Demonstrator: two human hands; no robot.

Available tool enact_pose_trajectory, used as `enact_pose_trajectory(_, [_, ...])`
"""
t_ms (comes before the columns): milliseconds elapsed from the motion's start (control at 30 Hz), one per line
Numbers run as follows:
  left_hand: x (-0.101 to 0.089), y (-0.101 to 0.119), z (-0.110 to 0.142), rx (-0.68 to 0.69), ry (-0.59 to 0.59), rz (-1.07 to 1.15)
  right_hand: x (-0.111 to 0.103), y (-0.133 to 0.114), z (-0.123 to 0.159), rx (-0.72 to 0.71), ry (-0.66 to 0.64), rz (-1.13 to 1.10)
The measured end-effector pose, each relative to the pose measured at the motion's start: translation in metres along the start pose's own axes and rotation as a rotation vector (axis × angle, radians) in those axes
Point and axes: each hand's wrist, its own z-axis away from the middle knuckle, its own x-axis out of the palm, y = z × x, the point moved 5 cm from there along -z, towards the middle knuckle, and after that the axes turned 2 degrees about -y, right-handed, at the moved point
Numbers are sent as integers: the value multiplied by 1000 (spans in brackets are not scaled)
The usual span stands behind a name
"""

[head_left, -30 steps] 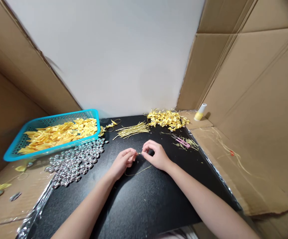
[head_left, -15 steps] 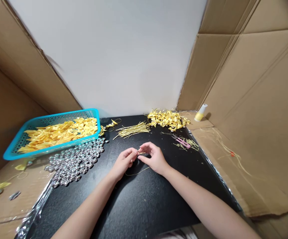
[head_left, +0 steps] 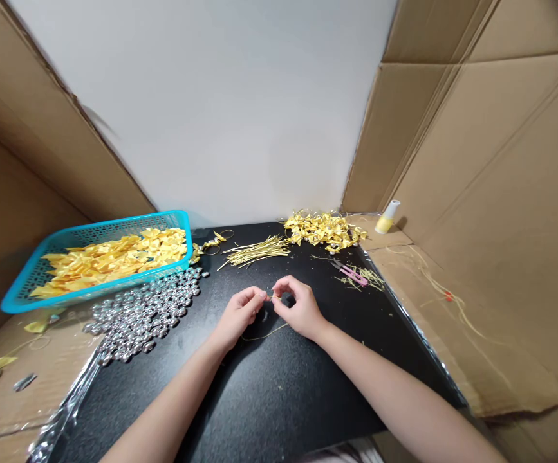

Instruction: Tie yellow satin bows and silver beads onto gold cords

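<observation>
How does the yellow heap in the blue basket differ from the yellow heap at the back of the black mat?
The bows in the basket are plain flat satin pieces, held inside the blue basket at the left. The back heap lies loose on the black mat, is smaller, and looks tangled with thin gold string loops. Both are yellow, and neither is touched: the left hand and right hand pinch a gold string in the middle.

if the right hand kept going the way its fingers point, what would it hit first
The right hand points left, toward the left hand, which pinches the same gold cord. It would likely meet those fingertips first; beyond them lies the silver bell pile.
</observation>
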Motion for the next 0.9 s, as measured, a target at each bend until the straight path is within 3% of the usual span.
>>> enact_pose_trajectory(633, [-3, -1, -1, -20, 37, 10, -5, 4, -2, 3, 27, -4])
enact_pose_trajectory(900, [-1, 0, 0, -15, 56, 33, 0, 5, 0, 13, -60, -25])
